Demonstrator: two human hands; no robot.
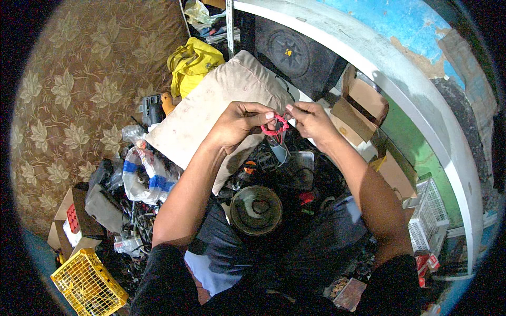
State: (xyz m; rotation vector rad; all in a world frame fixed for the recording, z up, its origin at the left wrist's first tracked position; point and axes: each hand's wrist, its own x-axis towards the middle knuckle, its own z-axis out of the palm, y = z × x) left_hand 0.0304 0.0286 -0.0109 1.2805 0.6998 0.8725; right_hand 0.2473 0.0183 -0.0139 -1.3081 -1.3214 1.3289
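Note:
Both my hands are raised in front of me over a pale cushion. My left hand (236,125) pinches a small ring of red twisted cord or wire (275,126) between thumb and fingers. To its right, my right hand (312,122) is closed in a pinch at the ring's far side. What sits between its fingertips is too small to make out. Just below the ring is a grey flat piece (280,153); whether it is joined to the cord I cannot tell. Between my legs stands a round metal bowl (256,209) with a dark ring-shaped thing in it.
The stained cushion (211,113) lies ahead, with a yellow bag (195,64) and a black speaker box (292,51) behind it. Tangled cables (138,221) and a yellow crate (88,283) are at left. Cardboard boxes (363,105) and a white basket (429,216) line the right.

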